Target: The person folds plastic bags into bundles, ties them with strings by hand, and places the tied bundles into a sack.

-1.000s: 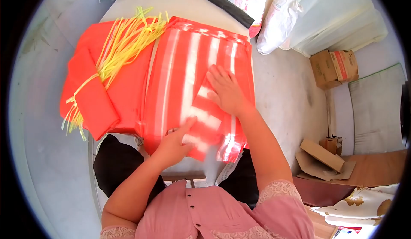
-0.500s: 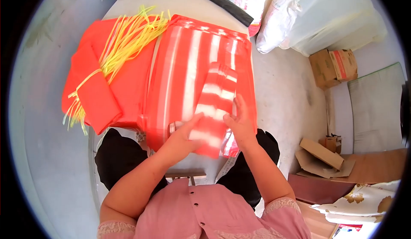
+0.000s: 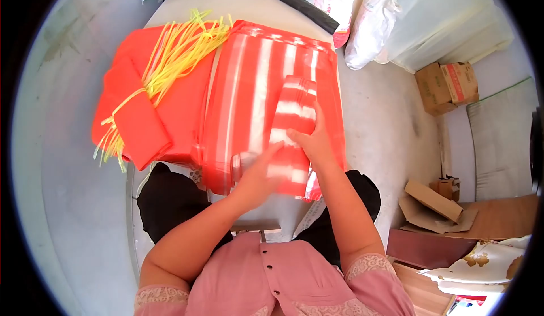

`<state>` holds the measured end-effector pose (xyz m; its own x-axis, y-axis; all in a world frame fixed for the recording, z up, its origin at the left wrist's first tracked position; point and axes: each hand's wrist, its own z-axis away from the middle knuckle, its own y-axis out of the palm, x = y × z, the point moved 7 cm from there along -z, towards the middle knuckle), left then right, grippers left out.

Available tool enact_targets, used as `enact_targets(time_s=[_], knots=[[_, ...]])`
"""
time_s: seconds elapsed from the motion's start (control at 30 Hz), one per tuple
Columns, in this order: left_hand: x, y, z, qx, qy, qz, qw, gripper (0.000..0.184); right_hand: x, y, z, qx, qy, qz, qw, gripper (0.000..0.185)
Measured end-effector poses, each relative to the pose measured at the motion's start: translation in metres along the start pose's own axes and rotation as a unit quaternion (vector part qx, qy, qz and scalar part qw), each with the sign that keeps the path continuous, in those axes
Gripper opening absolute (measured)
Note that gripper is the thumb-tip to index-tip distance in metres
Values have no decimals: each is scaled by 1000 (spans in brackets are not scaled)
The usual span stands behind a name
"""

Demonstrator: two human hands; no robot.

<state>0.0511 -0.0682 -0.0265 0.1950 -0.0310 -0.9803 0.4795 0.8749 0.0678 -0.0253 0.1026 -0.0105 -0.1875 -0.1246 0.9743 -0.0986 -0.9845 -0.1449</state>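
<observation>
1. The folded striped bundle [image 3: 292, 122] is seen at the centre of the frame, slanted, on top of the red-and-white striped stack [image 3: 243, 89].
2. The bundle is flanked by both hands, its lower half lying between them.
3. By the right hand [image 3: 315, 144], the bundle's right edge is touched; the thumb is laid over the upper face, spread away from the fingers [image 3: 319, 118], which are placed along that edge. Whether the edge is pinched cannot be told.
4. The left hand [image 3: 256, 179] is placed at the bundle's lower left edge. Its fingers are blurred, and whether they are spread or pressed together cannot be told.
5. At left of the frame, a plain red stack [image 3: 184, 120] is set beside the striped one, topped by yellow strips [image 3: 184, 61] and a small red bundle [image 3: 140, 128], around which a yellow strip is passed.
6. At upper centre, a black roll [image 3: 306, 10] is laid on the table [image 3: 226, 4].
</observation>
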Motion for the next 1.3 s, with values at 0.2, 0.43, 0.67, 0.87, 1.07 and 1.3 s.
enact_targets(time_s=[0.2,0.43,0.67,0.87,1.07,1.3], knots=[[10,7,-1,-17,-16,-10,1000,81,10,3,1,9,-28,29,999,103],[-19,8,30,268,-6,-275,923,59,1,5,-3,9,-11,4,1000,102],[-97,-81,37,-64,40,-132,988,48,-7,4,-6,-4,28,7,1000,106],[-77,-188,-12,-255,30,-503,825,53,-13,2,-6,-7,29,10,999,103],[-15,-233,-67,-298,56,-586,751,52,-10,4,-5,-9,31,8,999,102],[-17,-260,-91,-340,25,-554,760,36,-17,1,-8,-9,14,13,1000,103]])
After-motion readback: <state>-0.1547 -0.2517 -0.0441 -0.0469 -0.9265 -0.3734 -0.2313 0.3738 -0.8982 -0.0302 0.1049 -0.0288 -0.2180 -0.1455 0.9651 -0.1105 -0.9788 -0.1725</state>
